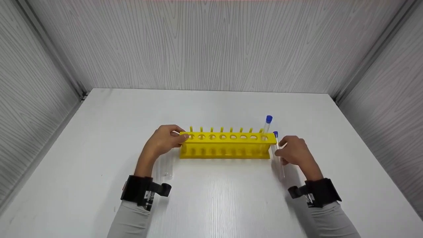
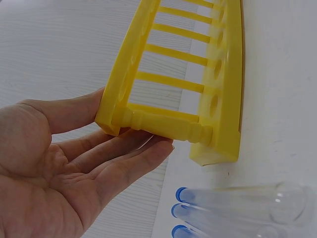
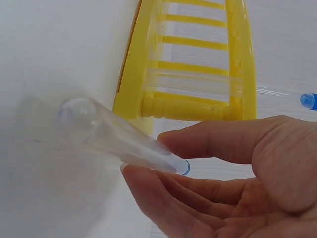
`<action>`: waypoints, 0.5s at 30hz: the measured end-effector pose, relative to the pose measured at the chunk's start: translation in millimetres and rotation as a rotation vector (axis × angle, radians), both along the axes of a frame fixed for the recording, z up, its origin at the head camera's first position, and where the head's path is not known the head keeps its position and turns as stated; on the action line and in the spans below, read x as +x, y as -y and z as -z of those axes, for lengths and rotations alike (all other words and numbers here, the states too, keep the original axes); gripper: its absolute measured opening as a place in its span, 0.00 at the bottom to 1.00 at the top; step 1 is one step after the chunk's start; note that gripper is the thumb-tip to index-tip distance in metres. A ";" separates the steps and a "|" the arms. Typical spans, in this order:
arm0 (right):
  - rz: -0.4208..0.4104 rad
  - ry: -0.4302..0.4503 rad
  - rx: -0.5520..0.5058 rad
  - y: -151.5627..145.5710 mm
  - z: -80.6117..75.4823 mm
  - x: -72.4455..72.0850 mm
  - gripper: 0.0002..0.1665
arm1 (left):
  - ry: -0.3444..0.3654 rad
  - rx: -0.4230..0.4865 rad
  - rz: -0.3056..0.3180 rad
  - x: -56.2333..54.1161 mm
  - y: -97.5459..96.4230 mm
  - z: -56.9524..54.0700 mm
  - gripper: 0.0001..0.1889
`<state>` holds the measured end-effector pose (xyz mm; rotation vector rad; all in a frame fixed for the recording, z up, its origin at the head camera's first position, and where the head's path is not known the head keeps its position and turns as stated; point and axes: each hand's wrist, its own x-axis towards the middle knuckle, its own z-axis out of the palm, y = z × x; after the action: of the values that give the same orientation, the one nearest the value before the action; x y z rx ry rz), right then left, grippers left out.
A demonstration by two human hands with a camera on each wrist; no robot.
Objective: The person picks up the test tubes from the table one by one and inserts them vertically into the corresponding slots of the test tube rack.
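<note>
A clear tube is held just beside the right end of the yellow rack, tilted, with its blue cap uppermost and its rounded end turned down toward the person. It is pinched between the thumb and fingers of the right hand, the gap between them being narrowed to the tube's width. Whether the cap is touched by the rack's edge cannot be told.

The rack is set upright on the table, and its left end is gripped by the left hand, with the thumb and fingers closed about the top bar. Round holes are lined up along that bar, and a row of short pegs is seen behind it. The rightmost hole is filled by a second tube, whose blue cap is raised well above the bar.

Near the rack's left end, loose tubes with blue caps are laid side by side; in the head view they are partly hidden by the left hand. Black straps are worn on both wrists, above grey sleeves. The white table is enclosed by grey wood-grain walls.
</note>
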<state>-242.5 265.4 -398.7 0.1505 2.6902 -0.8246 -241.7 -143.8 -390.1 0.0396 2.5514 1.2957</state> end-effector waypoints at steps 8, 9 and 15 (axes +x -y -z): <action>-0.010 -0.049 -0.016 -3.9 -5.0 1.7 0.28 | 0.001 0.003 0.002 -0.4 -0.3 -0.3 0.21; -0.010 -0.059 -0.016 -4.1 -5.8 2.4 0.28 | 0.004 0.005 -0.001 -0.4 -0.4 -0.4 0.21; 0.007 -0.097 -0.015 -3.1 -12.3 7.4 0.27 | 0.012 -0.006 -0.010 0.0 -0.8 -0.8 0.21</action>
<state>-235.2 268.5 -386.4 0.1187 2.7738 -0.8758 -241.7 -142.9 -389.3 0.0183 2.5484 1.2886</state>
